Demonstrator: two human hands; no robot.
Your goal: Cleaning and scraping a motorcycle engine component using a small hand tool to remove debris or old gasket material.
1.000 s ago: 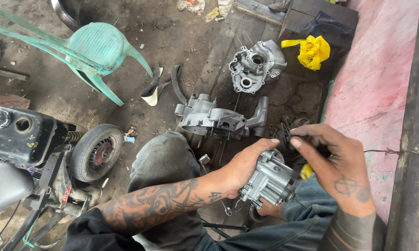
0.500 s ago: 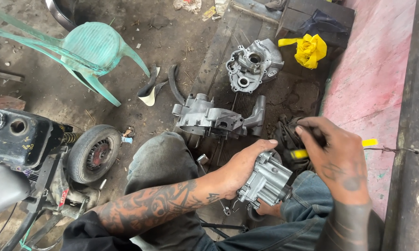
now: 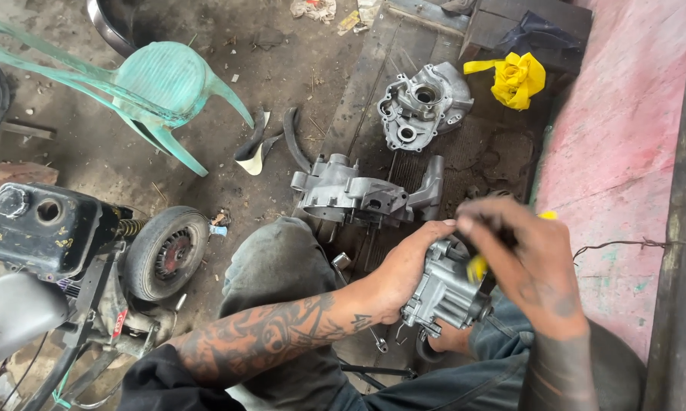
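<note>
The left hand (image 3: 404,266) wraps closed fingers over the top of the small metal engine part (image 3: 446,293), held above the lap; the right hand (image 3: 529,266), blurred, grips a yellow-handled tool (image 3: 476,268) just right of the part, touching it

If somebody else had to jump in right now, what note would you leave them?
Left hand grips the small grey engine part over the lap. Right hand holds a yellow-handled tool against its top; the tool is blurred. Two bigger engine casings lie on the dark mat ahead, untouched. A yellow rag lies beyond them.
</note>
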